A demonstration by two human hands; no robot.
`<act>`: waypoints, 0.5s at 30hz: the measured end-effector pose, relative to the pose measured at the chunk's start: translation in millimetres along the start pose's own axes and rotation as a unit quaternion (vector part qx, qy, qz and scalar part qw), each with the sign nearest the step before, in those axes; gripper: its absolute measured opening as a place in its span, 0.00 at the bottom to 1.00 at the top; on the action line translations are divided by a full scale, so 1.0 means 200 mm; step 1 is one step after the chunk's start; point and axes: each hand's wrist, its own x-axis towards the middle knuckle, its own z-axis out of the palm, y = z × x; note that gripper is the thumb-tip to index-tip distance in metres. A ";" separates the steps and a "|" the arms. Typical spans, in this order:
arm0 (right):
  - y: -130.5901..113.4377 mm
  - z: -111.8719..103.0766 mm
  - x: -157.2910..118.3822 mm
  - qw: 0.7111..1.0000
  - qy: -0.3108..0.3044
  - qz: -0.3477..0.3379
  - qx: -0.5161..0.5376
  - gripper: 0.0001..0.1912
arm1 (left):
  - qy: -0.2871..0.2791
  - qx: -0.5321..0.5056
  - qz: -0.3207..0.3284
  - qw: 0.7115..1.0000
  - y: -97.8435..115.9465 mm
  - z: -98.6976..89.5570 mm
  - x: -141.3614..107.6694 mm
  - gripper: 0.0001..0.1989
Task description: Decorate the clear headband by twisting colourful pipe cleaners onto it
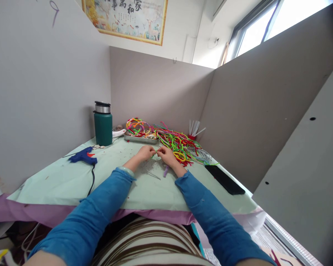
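Over the middle of the table, my left hand [146, 152] and my right hand [166, 155] meet almost fingertip to fingertip. Both are closed in a pinch on a short green pipe cleaner [154, 153], mostly covered by my fingers. Just below my right hand lies a short purple fuzzy piece [165, 171]. Thin grey wire-like strands [153, 174] rest on the cloth below my left hand. Beyond my right hand spreads a tangled heap of coloured pipe cleaners [177, 142], mainly red and green.
A metal tray [141, 140] of coloured pieces stands at the back, beside a green bottle [103, 127]. On the left lies a blue glue gun [83, 156] with a cord. A black flat object [224, 179] lies right. White sticks [194, 128] stand upright behind. Grey partitions [161, 85] enclose the table.
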 end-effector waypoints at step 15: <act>-0.02 0.00 -0.01 0.998 -0.022 -0.021 0.056 0.10 | -0.072 -0.226 -0.094 0.967 0.01 0.00 -0.03 0.12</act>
